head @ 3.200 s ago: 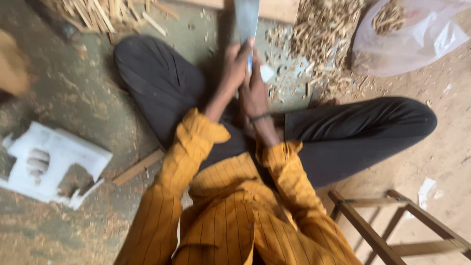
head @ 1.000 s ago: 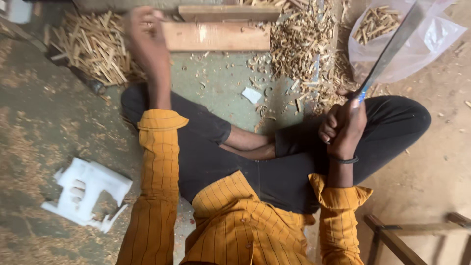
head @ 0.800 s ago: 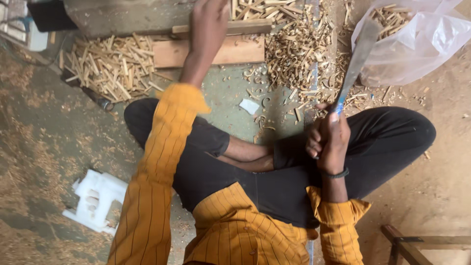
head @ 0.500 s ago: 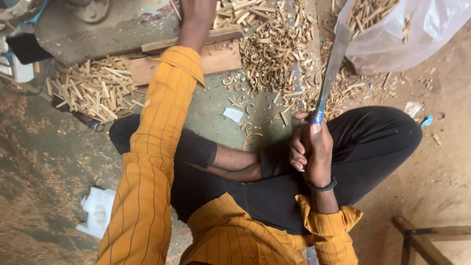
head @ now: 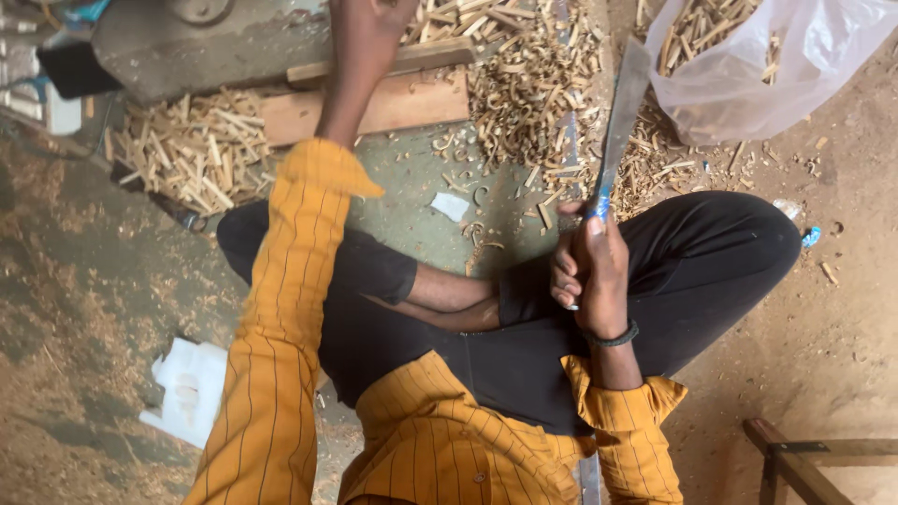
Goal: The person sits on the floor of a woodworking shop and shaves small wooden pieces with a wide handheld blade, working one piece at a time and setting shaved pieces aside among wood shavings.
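The right hand [head: 591,271] is closed tight around the handle of a long, flat steel blade [head: 619,122], which points up and away above the crossed legs, over a heap of curled wood shavings [head: 524,84]. The left arm extends straight forward in a striped mustard sleeve; the left hand [head: 379,11] is cut off at the frame's top edge near a flat wooden plank [head: 412,101], so its grip cannot be told. A clear plastic bag [head: 776,65] holds splints.

Workshop floor in daylight

Dusty floor [head: 84,281] strewn with sawdust; a wooden frame [head: 795,458] stands right of the white foam piece [head: 187,388].
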### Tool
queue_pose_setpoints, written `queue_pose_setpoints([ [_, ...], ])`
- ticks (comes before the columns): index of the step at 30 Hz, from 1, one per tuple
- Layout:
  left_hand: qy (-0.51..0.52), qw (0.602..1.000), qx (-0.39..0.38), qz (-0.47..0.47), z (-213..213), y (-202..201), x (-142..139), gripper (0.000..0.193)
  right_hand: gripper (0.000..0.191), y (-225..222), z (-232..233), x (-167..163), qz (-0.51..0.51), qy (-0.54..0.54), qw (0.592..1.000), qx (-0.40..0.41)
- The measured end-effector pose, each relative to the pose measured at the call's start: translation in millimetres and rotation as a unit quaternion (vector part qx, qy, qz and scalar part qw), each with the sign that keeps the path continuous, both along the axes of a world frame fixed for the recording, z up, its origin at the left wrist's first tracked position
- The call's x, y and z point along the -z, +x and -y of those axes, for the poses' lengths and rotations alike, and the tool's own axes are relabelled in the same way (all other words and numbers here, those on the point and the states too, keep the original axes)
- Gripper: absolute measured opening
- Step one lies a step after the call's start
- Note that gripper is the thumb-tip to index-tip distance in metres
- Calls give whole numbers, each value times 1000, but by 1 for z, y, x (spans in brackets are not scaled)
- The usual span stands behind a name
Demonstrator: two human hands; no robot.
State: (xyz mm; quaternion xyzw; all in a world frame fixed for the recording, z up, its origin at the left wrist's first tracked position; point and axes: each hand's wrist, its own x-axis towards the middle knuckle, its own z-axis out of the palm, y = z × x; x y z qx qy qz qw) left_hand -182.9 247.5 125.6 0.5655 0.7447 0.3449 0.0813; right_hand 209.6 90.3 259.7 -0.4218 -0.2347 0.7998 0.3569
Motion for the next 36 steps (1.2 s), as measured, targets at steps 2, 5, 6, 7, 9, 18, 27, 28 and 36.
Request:
queue_pose_setpoints([
  [2, 80, 965, 117, 223, 48, 4, -13, 22, 45, -2, 2, 0, 10, -3, 1000, -4],
  [5, 4, 924, 51, 379, 107, 10, -22, 25, 43, -8, 3, 2, 29, 8, 999, -13],
  [6, 0, 943, 19, 332, 122, 11, -21, 24, 43, -10, 3, 2, 37, 14, 999, -17],
  [7, -5, 959, -12, 283, 133, 12, -18, 24, 41, -13, 4, 3, 39, 22, 999, -21],
  [9, -6, 974, -54, 221, 141, 12, -7, 28, 38, -18, 5, 4, 46, 39, 998, -27],
  [18, 90, 986, -86, 111, 106, 1, 55, 27, 33, -25, 8, 5, 92, 37, 995, -25],
  [27, 140, 977, -86, 139, 106, 7, 48, 25, 26, -52, 19, 24, 200, 146, 967, -60],
  [28, 146, 976, -88, 136, 105, 7, 47, 26, 29, -58, 25, 29, 179, 145, 971, -62],
  [36, 21, 869, -108, 482, 197, 34, 22, 45, 54, -143, 95, 78, 298, 205, 922, -140],
])
